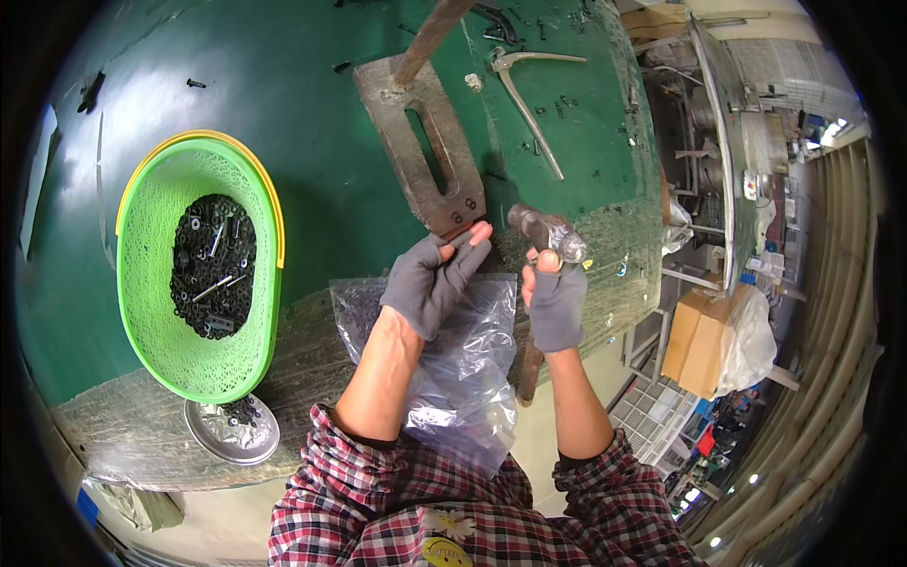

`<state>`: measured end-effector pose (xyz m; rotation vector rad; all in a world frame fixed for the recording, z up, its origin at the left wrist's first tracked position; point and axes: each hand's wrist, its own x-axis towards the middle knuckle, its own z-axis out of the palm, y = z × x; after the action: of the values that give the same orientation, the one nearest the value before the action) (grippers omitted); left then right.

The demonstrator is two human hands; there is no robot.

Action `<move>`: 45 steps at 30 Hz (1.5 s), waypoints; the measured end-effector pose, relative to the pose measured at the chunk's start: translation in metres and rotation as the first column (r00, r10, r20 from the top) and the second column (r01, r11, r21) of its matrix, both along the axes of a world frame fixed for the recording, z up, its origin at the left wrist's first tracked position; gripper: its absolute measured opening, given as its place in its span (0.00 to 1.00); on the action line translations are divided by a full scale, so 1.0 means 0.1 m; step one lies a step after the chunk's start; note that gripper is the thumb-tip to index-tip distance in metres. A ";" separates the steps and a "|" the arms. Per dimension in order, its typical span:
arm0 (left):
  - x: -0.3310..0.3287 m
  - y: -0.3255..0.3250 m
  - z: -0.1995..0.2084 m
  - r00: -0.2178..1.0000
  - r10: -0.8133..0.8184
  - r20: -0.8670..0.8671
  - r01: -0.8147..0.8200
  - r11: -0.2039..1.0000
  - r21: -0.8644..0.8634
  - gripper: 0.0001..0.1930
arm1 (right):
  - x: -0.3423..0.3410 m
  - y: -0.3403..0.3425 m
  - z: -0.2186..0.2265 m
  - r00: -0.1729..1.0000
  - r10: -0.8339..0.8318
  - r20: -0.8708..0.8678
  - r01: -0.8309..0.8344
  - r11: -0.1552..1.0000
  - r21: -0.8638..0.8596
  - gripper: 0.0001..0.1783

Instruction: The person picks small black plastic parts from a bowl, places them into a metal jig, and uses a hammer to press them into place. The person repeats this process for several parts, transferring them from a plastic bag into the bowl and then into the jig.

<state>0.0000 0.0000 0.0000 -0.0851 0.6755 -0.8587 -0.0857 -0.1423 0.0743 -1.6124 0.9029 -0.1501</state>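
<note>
My left hand (436, 279), in a grey fingerless glove, reaches to the near end of a thick slotted steel block (383, 109). Its thumb and fingers are drawn together at the block's edge; what they pinch, if anything, is too small to make out. In my right hand (556, 300), gloved the same way, is a hammer (564, 244), its worn metal head up beside the block and its wooden handle pointing down toward me. A clear plastic bag (458, 387) lies under my left wrist and hangs over the table's edge.
To the left stands a green plastic basket (142, 312) with a yellow handle, holding many small dark metal parts. A round metal dish (255, 444) with a few parts sits below it. Bent-handled pliers (524, 99) and loose screws lie beyond the block. A cardboard box (697, 342) is off right.
</note>
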 end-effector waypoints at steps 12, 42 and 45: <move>0.05 -0.01 0.03 0.996 0.025 -0.087 -0.040 0.983 -0.179 0.25 | 0.23 -0.38 -0.03 0.924 0.088 -0.373 -0.382 0.285 -0.879 0.27; -0.11 -0.10 0.03 0.949 -0.080 0.306 -0.013 0.957 0.290 0.15 | 0.20 0.09 0.04 0.873 0.456 0.174 -0.246 0.719 -0.651 0.16; -0.19 -0.14 -0.10 0.890 -0.176 0.420 -0.026 0.901 0.434 0.11 | -0.21 0.06 -0.03 0.894 0.403 0.194 -0.203 0.752 -0.627 0.13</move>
<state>-0.0192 -0.0136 -0.0096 0.5342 0.4134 -0.7503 -0.1065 -0.1366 0.0718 -2.2202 0.3227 -0.4890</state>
